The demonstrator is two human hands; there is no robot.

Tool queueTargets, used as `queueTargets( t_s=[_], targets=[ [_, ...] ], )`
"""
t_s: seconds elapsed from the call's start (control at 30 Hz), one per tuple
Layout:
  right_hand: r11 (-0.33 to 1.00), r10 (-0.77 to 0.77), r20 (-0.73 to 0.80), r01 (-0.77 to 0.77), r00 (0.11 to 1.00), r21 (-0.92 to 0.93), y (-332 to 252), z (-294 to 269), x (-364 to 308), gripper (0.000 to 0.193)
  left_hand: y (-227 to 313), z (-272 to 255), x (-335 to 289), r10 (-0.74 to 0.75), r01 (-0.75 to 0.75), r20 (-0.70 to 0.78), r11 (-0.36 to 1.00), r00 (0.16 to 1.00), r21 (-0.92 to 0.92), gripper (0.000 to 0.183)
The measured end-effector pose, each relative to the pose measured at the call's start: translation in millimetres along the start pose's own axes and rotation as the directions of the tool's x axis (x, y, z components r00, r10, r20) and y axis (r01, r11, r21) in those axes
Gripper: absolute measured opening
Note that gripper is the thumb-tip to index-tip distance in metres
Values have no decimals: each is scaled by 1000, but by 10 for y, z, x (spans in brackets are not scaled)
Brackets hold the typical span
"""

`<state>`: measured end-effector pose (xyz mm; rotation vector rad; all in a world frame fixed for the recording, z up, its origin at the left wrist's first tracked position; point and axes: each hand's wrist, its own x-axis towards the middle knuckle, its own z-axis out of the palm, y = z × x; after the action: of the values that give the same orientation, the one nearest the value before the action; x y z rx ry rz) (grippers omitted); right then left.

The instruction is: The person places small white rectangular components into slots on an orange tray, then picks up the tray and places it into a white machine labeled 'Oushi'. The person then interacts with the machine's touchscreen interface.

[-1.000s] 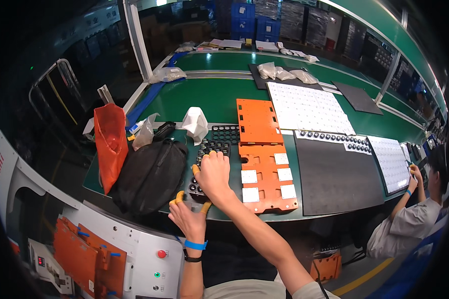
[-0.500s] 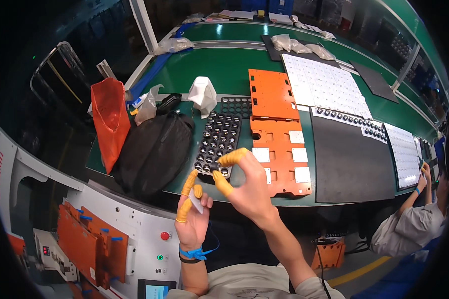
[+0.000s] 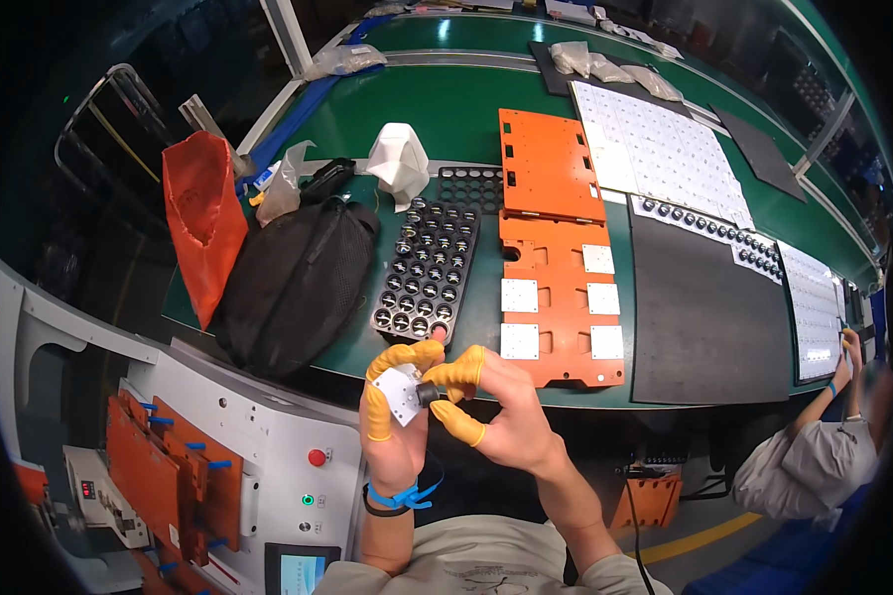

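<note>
My left hand (image 3: 391,451), with yellow finger cots on its fingertips, holds a small square white board (image 3: 395,394) with tiny holes. My right hand (image 3: 514,416), also in yellow finger cots, pinches a small black cylindrical part (image 3: 428,395) between thumb and index finger. The black part is against or just in front of the board; whether they are joined I cannot tell. Just beyond the hands is a black tray (image 3: 379,315) of round black lens-like parts in rows. Right of it lies an orange fixture (image 3: 566,273) with several white square plates set on its near panel.
A black mesh bag (image 3: 298,283) and an orange-red sack (image 3: 200,223) stand left of the tray. Farther right lie a black mat (image 3: 709,317) and white board sheets (image 3: 655,149). A white machine with a red button (image 3: 317,457) is at lower left. Another person (image 3: 814,456) works at the far right.
My right hand has come back from the tray with the black part, down to the white board. My left hand has moved slightly right and turned the board's face into view.
</note>
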<state>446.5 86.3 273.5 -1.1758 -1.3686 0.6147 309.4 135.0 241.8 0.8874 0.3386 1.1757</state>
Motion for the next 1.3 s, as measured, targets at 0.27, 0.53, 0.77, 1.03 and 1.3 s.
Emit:
queueTargets(
  t_s=[0.27, 0.53, 0.77, 1.03, 1.3],
  targets=[
    [976, -86, 57, 95, 995, -197, -3, -134, -6, 26, -21, 11, 12, 89, -112, 103, 965, 991, 237, 47],
    [925, -128, 168, 179, 977, -335, -6, -237, 8, 29, -61, -51, 37, 135, -196, 219, 937, 966, 288, 44],
    [936, -156, 108, 182, 982, -301, 33, -195, -18, 33, -34, -21, 50, 88, -125, 157, 961, 984, 245, 42],
    [982, -164, 50, 168, 985, -87, 173, -254, -58, 34, -42, 11, 55, 66, -123, 247, 967, 967, 222, 43],
    [986, -160, 15, 161, 987, -54, 163, -311, -122, 32, -96, 61, 16, 17, -73, 242, 972, 970, 222, 41]
  ],
)
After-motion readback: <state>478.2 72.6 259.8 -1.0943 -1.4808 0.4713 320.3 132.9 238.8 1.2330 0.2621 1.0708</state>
